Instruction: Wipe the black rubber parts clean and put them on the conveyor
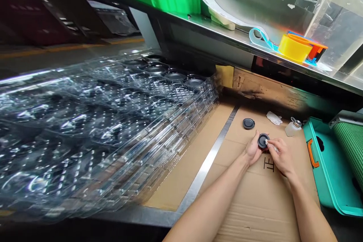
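Observation:
My left hand (253,149) is closed round a small round dark disc (262,140), held just above the cardboard sheet (255,196). My right hand (280,155) pinches a small white wad against the disc's right edge. A second dark disc (248,123) lies flat on the cardboard a little behind and left of my hands.
A tall stack of clear plastic blister trays (99,121) fills the left of the bench. A crumpled white cloth (273,118) and a small clear bottle (293,127) lie behind my hands. A teal bin (326,166) stands at the right. Tape rolls (295,48) sit on the metal shelf.

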A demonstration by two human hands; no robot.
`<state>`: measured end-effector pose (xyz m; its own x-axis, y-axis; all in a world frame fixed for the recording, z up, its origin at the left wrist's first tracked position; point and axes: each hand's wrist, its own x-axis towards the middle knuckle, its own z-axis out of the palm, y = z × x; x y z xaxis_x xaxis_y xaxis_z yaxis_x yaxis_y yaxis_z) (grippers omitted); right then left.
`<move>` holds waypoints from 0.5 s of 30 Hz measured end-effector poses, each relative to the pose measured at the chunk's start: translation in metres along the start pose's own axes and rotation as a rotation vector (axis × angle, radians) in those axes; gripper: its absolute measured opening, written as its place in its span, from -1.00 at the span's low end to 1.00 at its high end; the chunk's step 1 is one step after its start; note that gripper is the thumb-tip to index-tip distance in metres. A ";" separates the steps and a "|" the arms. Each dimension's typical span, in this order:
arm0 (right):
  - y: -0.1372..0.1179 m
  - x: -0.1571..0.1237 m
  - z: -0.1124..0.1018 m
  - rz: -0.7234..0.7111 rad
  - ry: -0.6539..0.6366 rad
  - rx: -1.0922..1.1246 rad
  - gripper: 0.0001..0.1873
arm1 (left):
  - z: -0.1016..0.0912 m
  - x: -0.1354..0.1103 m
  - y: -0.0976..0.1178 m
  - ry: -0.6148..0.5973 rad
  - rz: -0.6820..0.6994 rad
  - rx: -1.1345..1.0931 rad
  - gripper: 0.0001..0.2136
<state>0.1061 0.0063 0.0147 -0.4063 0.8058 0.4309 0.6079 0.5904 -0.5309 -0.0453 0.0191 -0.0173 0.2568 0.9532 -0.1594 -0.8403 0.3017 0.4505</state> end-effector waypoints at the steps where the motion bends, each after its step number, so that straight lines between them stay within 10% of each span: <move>1: 0.001 -0.004 0.009 -0.024 -0.001 -0.023 -0.71 | 0.000 0.000 -0.001 0.012 0.000 -0.003 -0.57; 15: 0.010 -0.016 0.017 -0.107 -0.057 -0.190 -0.73 | -0.003 0.000 -0.006 0.061 -0.032 0.001 -0.57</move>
<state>0.1065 0.0001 -0.0098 -0.5096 0.7436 0.4329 0.6747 0.6575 -0.3352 -0.0420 0.0174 -0.0224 0.2543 0.9401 -0.2272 -0.8313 0.3325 0.4454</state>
